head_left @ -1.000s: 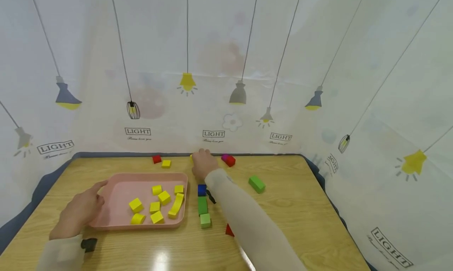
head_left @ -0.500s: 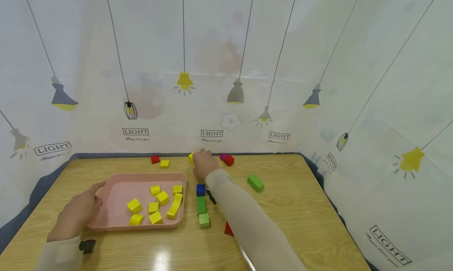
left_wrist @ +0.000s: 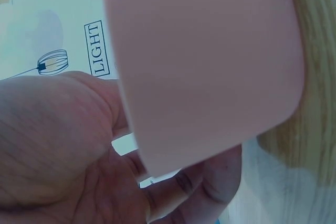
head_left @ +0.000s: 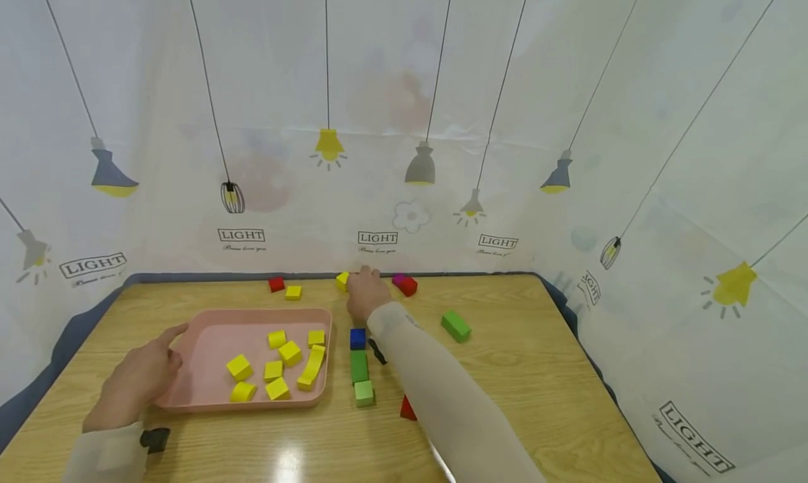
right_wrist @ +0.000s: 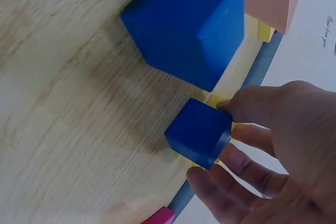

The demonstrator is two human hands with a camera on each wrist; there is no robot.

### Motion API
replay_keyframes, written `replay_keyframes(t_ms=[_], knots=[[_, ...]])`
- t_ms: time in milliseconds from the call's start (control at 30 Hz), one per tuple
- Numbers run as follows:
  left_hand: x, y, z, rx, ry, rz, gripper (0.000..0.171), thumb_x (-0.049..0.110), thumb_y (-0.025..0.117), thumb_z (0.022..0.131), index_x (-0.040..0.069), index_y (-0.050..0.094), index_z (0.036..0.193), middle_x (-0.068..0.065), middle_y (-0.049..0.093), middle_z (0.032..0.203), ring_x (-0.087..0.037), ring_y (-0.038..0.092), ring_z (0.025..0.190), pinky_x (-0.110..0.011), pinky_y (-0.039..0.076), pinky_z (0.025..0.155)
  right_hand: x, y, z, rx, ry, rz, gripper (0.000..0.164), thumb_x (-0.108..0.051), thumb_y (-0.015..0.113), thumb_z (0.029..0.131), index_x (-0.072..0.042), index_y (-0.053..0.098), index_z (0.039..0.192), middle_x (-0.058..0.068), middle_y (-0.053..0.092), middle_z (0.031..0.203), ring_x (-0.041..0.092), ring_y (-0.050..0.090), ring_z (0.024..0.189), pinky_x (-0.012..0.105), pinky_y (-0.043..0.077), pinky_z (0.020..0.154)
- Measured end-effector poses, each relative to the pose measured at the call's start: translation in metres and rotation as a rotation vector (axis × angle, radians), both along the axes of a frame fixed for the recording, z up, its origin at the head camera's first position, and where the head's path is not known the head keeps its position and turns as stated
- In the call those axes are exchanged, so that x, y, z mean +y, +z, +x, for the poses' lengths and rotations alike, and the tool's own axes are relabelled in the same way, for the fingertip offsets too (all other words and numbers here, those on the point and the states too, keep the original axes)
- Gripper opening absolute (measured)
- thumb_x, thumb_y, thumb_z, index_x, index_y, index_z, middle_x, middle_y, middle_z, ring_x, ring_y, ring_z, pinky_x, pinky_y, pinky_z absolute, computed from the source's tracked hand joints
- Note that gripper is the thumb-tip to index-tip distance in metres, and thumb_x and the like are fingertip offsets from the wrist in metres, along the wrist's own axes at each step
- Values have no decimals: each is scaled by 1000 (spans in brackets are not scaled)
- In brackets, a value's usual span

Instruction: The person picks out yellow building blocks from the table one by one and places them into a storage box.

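Note:
A pink tray (head_left: 208, 404) holds several yellow blocks (head_left: 290, 352) of different shapes. My left hand (head_left: 140, 378) grips the tray's left side; the left wrist view shows the fingers curled round its corner. At the table's far edge, my right hand (head_left: 367, 294) reaches to a blue cube (right_wrist: 198, 132), its thumb near one corner and its fingertips by the lower side. Partly hidden behind this cube, a yellow block (head_left: 342, 281) shows close to the thumb. I cannot tell which of these two blocks the fingers press. Nearer stands another blue cube (head_left: 358, 338).
Right of the tray, a green block (head_left: 359, 366) and a light green cube (head_left: 364, 393) line up with the nearer blue cube. A longer green block (head_left: 456, 326) lies farther right. Red blocks (head_left: 276, 284) and a yellow one (head_left: 293, 292) lie behind the tray. A patterned sheet (head_left: 404, 118) encloses the table.
The right hand has shifted slightly to the right, and more of the yellow block beside it shows. The left hand stays at the tray. The head view has turned a little.

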State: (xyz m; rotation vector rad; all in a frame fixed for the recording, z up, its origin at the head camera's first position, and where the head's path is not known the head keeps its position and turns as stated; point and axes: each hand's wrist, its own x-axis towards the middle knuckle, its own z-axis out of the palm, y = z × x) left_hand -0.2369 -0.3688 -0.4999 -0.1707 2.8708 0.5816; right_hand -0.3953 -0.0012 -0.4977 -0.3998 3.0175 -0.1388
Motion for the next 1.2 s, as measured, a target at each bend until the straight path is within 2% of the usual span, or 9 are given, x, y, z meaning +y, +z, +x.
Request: replay_keyframes(t_ms=[233,433,700,1000,1200], knots=[[-1,-2,-1,6,4,2,63,10,49,116,-6,31,174,-18,65,95,-23,58,71,-38,46,65,8,-4,-1,-16,53,-44,28,-14,77,113,-12,82,140,10,78,136,24,73,116,43,65,112],[-2,-5,-2,7,2,4,63,10,50,116,-6,31,175,-23,67,102,-24,59,73,-39,46,65,12,-4,1,5,107,-76,28,-12,78,112,-11,82,139,7,83,134,21,77,119,39,64,114],[-2,-3,0,7,-8,-6,63,10,48,116,-5,30,175,-18,65,94,-24,57,72,-38,46,64,17,6,4,9,114,-77,31,-9,76,113,-11,81,143,7,79,135,21,72,120,37,61,117],[-1,-2,1,17,-17,-22,63,10,47,116,-5,30,174,-12,60,85,-23,55,69,-38,46,63,20,21,16,51,135,-144,34,-7,72,114,-12,80,147,7,79,138,21,74,121,37,62,116],[-1,-3,0,25,-29,-20,63,9,47,115,-5,30,174,-13,62,88,-24,57,72,-38,46,63,13,29,26,53,164,-163,34,-14,78,113,-16,80,146,4,78,136,18,73,119,34,63,113]])
